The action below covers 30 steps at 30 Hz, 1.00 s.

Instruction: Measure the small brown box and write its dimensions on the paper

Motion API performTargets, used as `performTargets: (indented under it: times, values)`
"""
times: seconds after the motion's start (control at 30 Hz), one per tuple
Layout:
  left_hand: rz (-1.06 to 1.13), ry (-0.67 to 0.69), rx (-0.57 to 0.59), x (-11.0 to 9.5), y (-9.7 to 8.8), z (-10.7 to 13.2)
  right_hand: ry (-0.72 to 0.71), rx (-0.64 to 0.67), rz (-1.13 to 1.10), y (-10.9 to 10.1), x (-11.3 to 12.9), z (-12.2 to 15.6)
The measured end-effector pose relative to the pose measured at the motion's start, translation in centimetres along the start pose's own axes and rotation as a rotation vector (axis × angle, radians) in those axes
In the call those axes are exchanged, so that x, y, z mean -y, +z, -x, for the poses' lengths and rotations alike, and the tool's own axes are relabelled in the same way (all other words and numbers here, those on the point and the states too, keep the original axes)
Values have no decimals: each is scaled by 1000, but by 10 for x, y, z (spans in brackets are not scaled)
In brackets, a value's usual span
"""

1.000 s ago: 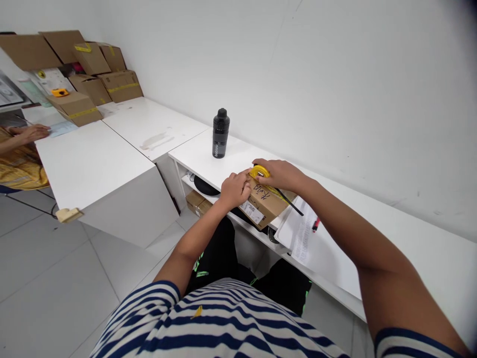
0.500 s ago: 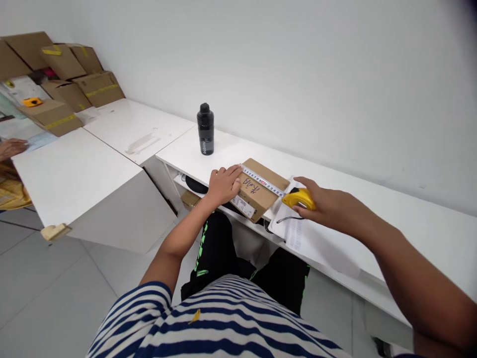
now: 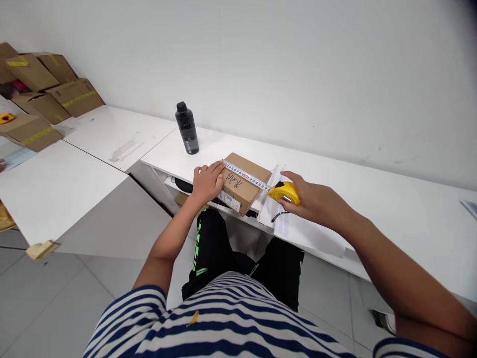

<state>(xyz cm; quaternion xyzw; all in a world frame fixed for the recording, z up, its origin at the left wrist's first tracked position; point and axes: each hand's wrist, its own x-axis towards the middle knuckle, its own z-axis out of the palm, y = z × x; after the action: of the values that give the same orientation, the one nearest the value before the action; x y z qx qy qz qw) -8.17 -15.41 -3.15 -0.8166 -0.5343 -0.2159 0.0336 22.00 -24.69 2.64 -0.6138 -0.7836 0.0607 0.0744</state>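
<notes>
A small cardboard box (image 3: pixel 238 191) with black handwriting and a white label sits near the front edge of the white desk. Across its top runs the extended blade of a tape measure. My left hand (image 3: pixel 208 185) is closed at the box's left end, with the fingertips holding the blade's end against the box edge; the very tip is hidden. In my right hand (image 3: pixel 303 195) is the yellow tape measure (image 3: pixel 285 192), just beyond the box's right side. White papers (image 3: pixel 268 211) lie beneath it, and a dark wrist strap hangs from the tape measure.
A black bottle (image 3: pixel 187 129) stands behind the box to the left. Several cardboard boxes (image 3: pixel 74 97) are stacked on the far-left tables, with another person's fingertips at the left edge. A pale block (image 3: pixel 42 249) caps a table corner. The wall rises behind the desk (image 3: pixel 372 199).
The view has turned right, so the things appear further left. My right hand has drawn slightly away from the box, with a little more blade showing. My left hand stays at the box's left end.
</notes>
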Motion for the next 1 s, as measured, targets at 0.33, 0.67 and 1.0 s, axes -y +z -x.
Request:
performTargets:
  times: [0.33,0.67,1.0]
  values:
    - [-8,7,26,2,0,-1,59,-177,-131,75,-6,10]
    - [12,-14,36,0,-3,-2,389,-250,-292,150,24,16]
    - [10,5,24,4,1,-3,439,-264,-422,148,18,18]
